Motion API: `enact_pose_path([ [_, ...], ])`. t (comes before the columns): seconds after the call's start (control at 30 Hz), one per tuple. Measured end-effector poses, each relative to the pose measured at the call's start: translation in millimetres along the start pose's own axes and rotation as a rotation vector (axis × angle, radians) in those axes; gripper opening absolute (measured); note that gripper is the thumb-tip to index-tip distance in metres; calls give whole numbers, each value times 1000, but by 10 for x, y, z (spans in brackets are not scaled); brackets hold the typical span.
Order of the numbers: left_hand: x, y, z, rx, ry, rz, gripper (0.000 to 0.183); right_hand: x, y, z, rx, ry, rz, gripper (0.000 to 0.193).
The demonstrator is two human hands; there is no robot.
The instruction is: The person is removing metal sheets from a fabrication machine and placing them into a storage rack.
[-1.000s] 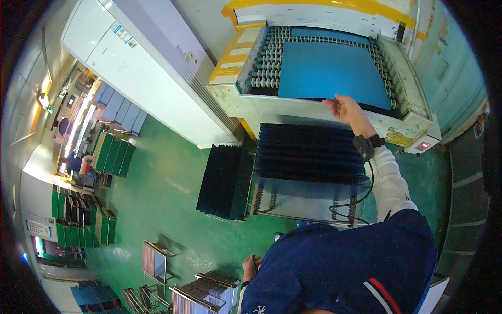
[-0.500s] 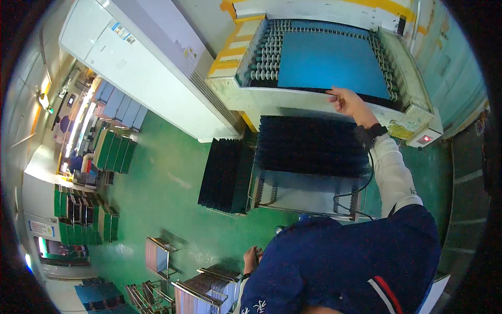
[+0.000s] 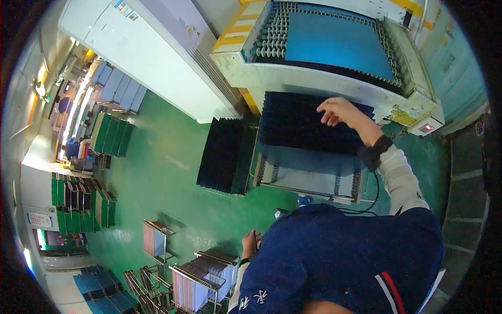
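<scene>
Dark panels (image 3: 303,125), as the head view shows, stand closely packed in a metal rack (image 3: 306,193) just in front of a pale roller machine (image 3: 314,76). Over them is the right hand (image 3: 337,111), its fingers loosely spread and slightly bent; whether it touches their edges cannot be told. The left hand (image 3: 252,242) is low beside the person's body, fingers curled; I cannot tell whether they pinch anything. On the machine's rollers lies a blue panel (image 3: 337,42).

A blue-and-white label (image 3: 125,9) marks the tall white cabinet (image 3: 141,42), and a yellow sticker (image 3: 192,32) its side. White characters show on the navy garment (image 3: 350,251), near the left sleeve. Fine print on a white wall sign (image 3: 40,220) is too small to read.
</scene>
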State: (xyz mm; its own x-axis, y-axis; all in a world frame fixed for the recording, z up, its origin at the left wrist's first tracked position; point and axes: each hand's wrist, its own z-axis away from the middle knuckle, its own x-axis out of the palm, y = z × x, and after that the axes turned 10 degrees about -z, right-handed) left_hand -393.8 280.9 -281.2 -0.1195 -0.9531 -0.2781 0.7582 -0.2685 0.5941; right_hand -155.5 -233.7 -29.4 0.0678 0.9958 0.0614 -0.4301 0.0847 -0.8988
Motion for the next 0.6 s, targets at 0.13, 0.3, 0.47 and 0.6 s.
enact_pose_path([
  [0.13, -66, -66, -76, -100, -44, 166, 31, 290, 276, 173, -87, -121, 241, 23],
  [0.3, -89, -6, -63, -135, -61, 249, 29, 488, 553, 393, -277, -144, 512, 23],
  [0.47, -166, -129, -126, -141, -93, 221, 31, 684, 618, 636, -314, -39, 694, 24],
  [0.6, -183, -142, -84, -146, -95, 255, 31, 741, 794, 735, -364, 24, 739, 23],
])
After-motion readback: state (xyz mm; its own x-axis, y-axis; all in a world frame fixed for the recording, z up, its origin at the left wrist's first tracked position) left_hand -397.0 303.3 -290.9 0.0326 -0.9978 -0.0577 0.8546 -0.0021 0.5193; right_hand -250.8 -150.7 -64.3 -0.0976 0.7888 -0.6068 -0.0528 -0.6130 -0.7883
